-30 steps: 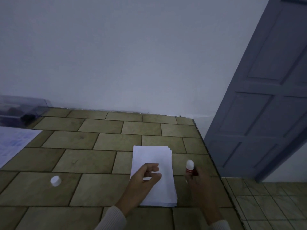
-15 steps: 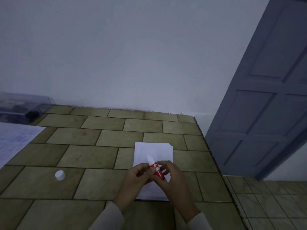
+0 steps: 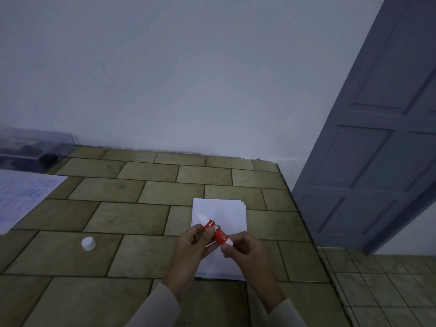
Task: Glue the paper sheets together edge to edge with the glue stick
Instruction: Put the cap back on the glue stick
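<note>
Above the near half of the paper stack (image 3: 221,214), flat on the tiled counter (image 3: 132,218) by its right edge: gripping the uncapped red glue stick (image 3: 215,230) with the left hand (image 3: 192,247) curled round its barrel, pinching its white base end with the right hand (image 3: 244,252). Tilted, white tip aimed far-left. Well left on the tiles, a white cap (image 3: 88,243).

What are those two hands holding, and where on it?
A glue stick: the left hand grips its red middle, and the right hand pinches its white bottom end.
</note>
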